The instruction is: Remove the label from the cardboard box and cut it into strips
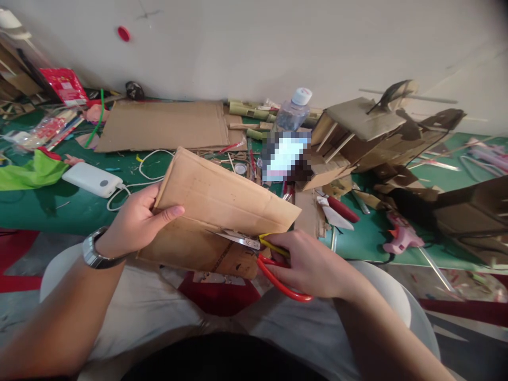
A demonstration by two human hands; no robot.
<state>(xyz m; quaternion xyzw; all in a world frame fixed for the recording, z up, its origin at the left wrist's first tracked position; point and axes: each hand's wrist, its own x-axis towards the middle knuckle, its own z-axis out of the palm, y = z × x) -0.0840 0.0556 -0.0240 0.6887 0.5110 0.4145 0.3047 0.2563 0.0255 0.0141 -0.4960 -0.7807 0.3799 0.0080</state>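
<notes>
A folded piece of brown cardboard (222,196) is held above my lap at the table's front edge. My left hand (138,219) grips its left side, thumb on top and the other fingers hidden behind it. In my right hand (299,262) is a pair of scissors (242,239) with one red and one yellow handle. The metal blades point left and lie along a slit in the cardboard. Below the slit, the lower flap carries dark printing, partly covered by the blades.
On the green table (85,211) lie a white power bank (93,179) with a cable, a flat cardboard sheet (166,124) and bamboo pieces. A clear bottle (291,114) stands behind a blurred screen. To the right are a cardboard model (357,121) and a pink glue gun (401,235).
</notes>
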